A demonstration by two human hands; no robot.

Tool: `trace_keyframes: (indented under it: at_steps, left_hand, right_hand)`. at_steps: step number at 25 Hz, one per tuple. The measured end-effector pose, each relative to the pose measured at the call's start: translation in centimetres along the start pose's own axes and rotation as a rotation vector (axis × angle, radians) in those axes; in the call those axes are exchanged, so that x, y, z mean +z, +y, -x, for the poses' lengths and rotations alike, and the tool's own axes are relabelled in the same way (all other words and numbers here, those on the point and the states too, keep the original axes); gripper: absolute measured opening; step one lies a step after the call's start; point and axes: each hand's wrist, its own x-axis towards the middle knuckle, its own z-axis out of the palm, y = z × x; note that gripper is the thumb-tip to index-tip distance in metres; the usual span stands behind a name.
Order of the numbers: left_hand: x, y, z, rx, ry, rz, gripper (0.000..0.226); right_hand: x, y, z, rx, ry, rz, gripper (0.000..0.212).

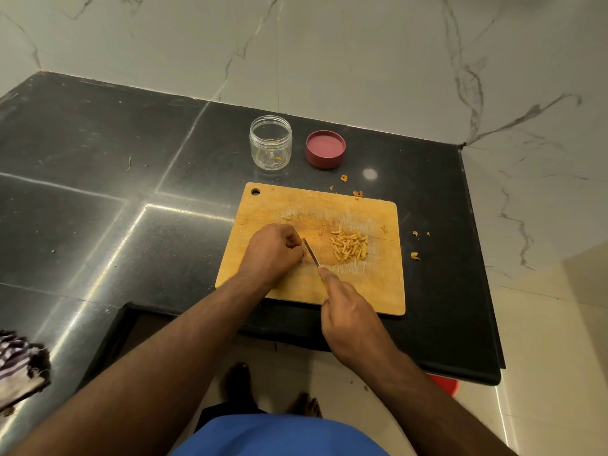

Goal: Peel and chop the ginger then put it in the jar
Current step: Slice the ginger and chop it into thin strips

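Observation:
A wooden cutting board (378,291) lies on the black counter. A pile of chopped ginger sticks (349,246) sits right of the board's middle. My left hand (274,250) rests on the board with its fingers curled over something hidden, beside the blade. My right hand (348,319) grips a small knife (311,252), index finger along its back, blade edge down on the board. Behind the board stands an open clear jar (270,142) with a few scraps inside. Its maroon lid (325,149) lies upturned to the jar's right.
Ginger peel scraps (415,256) are scattered on the counter right of and behind the board. Marble walls close the back and right. The counter's front edge (296,337) runs just below the board. A striped cloth (19,363) lies at the lower left.

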Motion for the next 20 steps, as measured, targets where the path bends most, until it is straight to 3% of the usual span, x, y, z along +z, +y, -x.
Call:
trace_keyframes:
  at_steps: [20]
  left_hand:
    - [0.1,-0.1,-0.1,0.008,0.008,-0.01,0.004]
  right_hand:
    - [0.3,-0.4,1.9,0.041,-0.044,0.048,0.055]
